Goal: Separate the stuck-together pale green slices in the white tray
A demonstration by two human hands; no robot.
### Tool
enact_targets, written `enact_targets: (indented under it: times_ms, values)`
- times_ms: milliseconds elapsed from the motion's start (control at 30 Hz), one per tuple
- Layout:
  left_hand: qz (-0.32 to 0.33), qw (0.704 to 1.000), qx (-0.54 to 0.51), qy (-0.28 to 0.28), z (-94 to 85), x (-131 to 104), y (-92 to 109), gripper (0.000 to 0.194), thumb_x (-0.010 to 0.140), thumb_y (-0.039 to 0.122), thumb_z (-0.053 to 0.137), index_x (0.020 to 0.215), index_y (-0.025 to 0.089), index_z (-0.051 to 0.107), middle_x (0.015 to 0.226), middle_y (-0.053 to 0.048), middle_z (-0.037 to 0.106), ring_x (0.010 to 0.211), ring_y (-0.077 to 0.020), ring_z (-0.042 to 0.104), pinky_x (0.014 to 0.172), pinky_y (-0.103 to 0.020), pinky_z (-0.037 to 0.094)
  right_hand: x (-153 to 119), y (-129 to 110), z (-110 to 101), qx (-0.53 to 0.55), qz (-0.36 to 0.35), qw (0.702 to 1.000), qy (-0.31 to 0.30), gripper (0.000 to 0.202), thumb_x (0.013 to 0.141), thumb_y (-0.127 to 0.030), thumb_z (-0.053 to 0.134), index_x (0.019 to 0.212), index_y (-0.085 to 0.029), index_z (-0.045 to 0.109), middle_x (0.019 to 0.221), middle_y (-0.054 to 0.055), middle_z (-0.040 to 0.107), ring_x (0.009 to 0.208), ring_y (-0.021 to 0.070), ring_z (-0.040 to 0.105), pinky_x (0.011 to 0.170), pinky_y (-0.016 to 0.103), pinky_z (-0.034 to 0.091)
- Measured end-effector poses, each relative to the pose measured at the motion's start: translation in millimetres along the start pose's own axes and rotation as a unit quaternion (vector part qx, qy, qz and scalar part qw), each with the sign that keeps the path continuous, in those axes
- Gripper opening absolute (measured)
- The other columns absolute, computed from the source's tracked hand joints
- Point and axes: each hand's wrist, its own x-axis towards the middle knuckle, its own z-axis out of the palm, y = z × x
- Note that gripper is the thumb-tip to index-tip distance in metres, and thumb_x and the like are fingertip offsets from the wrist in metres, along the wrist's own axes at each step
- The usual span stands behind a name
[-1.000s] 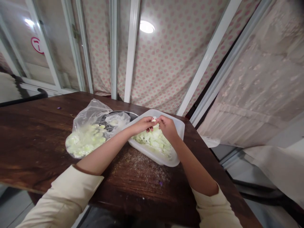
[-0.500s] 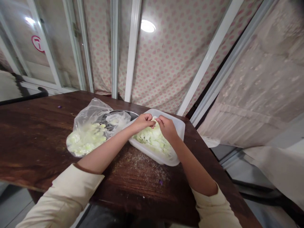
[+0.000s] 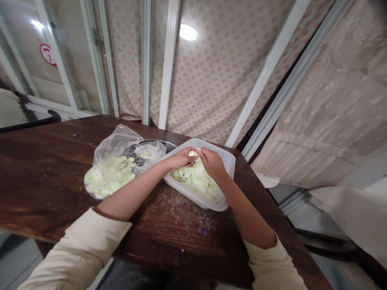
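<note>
My left hand point(image 3: 182, 158) and my right hand point(image 3: 211, 162) meet over a white plastic tub point(image 3: 228, 161). Between them they pinch a pale green-white piece of cabbage point(image 3: 192, 153), the fingers of both closed on it. Under my hands, a heap of torn cabbage point(image 3: 196, 177) fills the bottom of the tub. To the left lies a clear plastic bag point(image 3: 116, 141) with more pale cabbage pieces point(image 3: 113, 175) in it. Part of the held piece is hidden by my fingers.
Behind the bag, partly covered by it, sits a round metal bowl point(image 3: 165, 143). Fine crumbs point(image 3: 178, 213) and a purple scrap point(image 3: 204, 231) lie on the dark wooden table point(image 3: 45, 169) before the tub. Framed glass panels with a dotted curtain point(image 3: 208, 80) rise behind.
My left hand has shifted slightly and its fingers have turned, so more of the cabbage piece shows between my hands. The right hand stays nearly in place. Tub and bag have not moved.
</note>
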Motion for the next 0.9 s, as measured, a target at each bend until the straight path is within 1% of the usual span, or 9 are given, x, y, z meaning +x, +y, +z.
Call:
enact_targets:
  times_ms: [133, 300, 400, 567, 667, 767, 833, 900]
  values:
    - [-0.007, 1.0, 0.016, -0.009, 0.1, -1.6, 2.4, 0.023, 0.067, 0.027, 0.063, 0.076, 0.013, 0.049, 0.052, 0.008, 0.036, 0.046, -0.002, 0.032, 0.047, -0.018, 0.025, 0.2, -0.5, -0.5, -0.002, -0.008, 1.0, 0.0, 0.028, 0.087, -0.034, 0.033, 0.064, -0.02, 0.041, 0.061, 0.001, 0.047, 0.059, 0.0134, 0.042, 0.058, 0.024, 0.026]
    - [-0.005, 1.0, 0.026, 0.005, 1.2, -1.8, 3.9, 0.026, 0.064, 0.03, 0.065, 0.066, 0.013, 0.046, 0.049, 0.008, 0.033, 0.044, -0.0018, 0.029, 0.045, -0.019, 0.023, 0.1, -0.3, -1.0, -0.002, -0.009, 1.0, 0.007, 0.026, 0.086, -0.03, 0.034, 0.063, -0.02, 0.041, 0.061, 0.001, 0.048, 0.059, 0.0133, 0.042, 0.058, 0.025, 0.026]
    - [0.001, 0.999, 0.033, 0.015, 1.1, -1.4, 3.6, 0.032, 0.061, 0.034, 0.067, 0.059, 0.014, 0.041, 0.047, 0.008, 0.032, 0.043, -0.0018, 0.028, 0.044, -0.019, 0.021, -0.4, -1.3, -1.3, -0.005, 0.013, 1.0, 0.021, 0.026, 0.085, -0.031, 0.036, 0.062, -0.02, 0.042, 0.06, 0.001, 0.048, 0.057, 0.013, 0.04, 0.055, 0.025, 0.025]
    - [0.018, 0.998, 0.062, 0.028, -2.0, 0.4, 0.0, 0.036, 0.062, 0.041, 0.065, 0.058, 0.015, 0.041, 0.045, 0.008, 0.033, 0.043, -0.0027, 0.03, 0.045, -0.02, 0.023, -0.9, -4.4, -2.5, 0.0, 0.048, 0.998, 0.051, 0.027, 0.084, -0.034, 0.038, 0.061, -0.02, 0.042, 0.057, 0.0, 0.046, 0.054, 0.0128, 0.038, 0.053, 0.025, 0.023]
    - [0.022, 0.997, 0.068, 0.035, -3.1, 1.0, -1.3, 0.036, 0.062, 0.042, 0.064, 0.057, 0.015, 0.041, 0.044, 0.008, 0.034, 0.042, -0.003, 0.031, 0.045, -0.02, 0.024, -0.7, -3.7, -3.3, 0.025, 0.056, 0.997, 0.052, 0.028, 0.083, -0.035, 0.04, 0.059, -0.02, 0.041, 0.055, -0.001, 0.045, 0.053, 0.0123, 0.038, 0.054, 0.025, 0.025]
    - [0.021, 0.997, 0.058, 0.04, -3.8, 1.8, -1.9, 0.036, 0.062, 0.042, 0.065, 0.058, 0.015, 0.042, 0.044, 0.008, 0.034, 0.042, -0.0027, 0.03, 0.044, -0.02, 0.023, 0.3, 3.4, -2.4, 0.069, 0.083, 0.991, 0.073, 0.028, 0.082, -0.037, 0.039, 0.06, -0.02, 0.041, 0.054, -0.001, 0.046, 0.053, 0.0124, 0.04, 0.055, 0.025, 0.028]
    - [0.021, 0.997, 0.056, 0.046, -4.8, 2.9, -2.9, 0.035, 0.063, 0.042, 0.064, 0.06, 0.014, 0.044, 0.044, 0.007, 0.035, 0.042, -0.0026, 0.03, 0.044, -0.019, 0.023, 2.1, 11.5, 0.4, 0.122, 0.113, 0.982, 0.09, 0.027, 0.082, -0.038, 0.04, 0.061, -0.02, 0.042, 0.053, -0.001, 0.047, 0.053, 0.013, 0.045, 0.056, 0.026, 0.031]
    - [0.022, 0.996, 0.061, 0.054, -6.4, 4.3, -4.7, 0.033, 0.064, 0.042, 0.063, 0.062, 0.014, 0.046, 0.046, 0.007, 0.038, 0.042, -0.003, 0.032, 0.045, -0.019, 0.024, 4.5, 20.3, 4.8, 0.195, 0.145, 0.966, 0.084, 0.025, 0.079, -0.039, 0.042, 0.063, -0.02, 0.044, 0.054, -0.001, 0.049, 0.054, 0.0137, 0.048, 0.055, 0.026, 0.033]
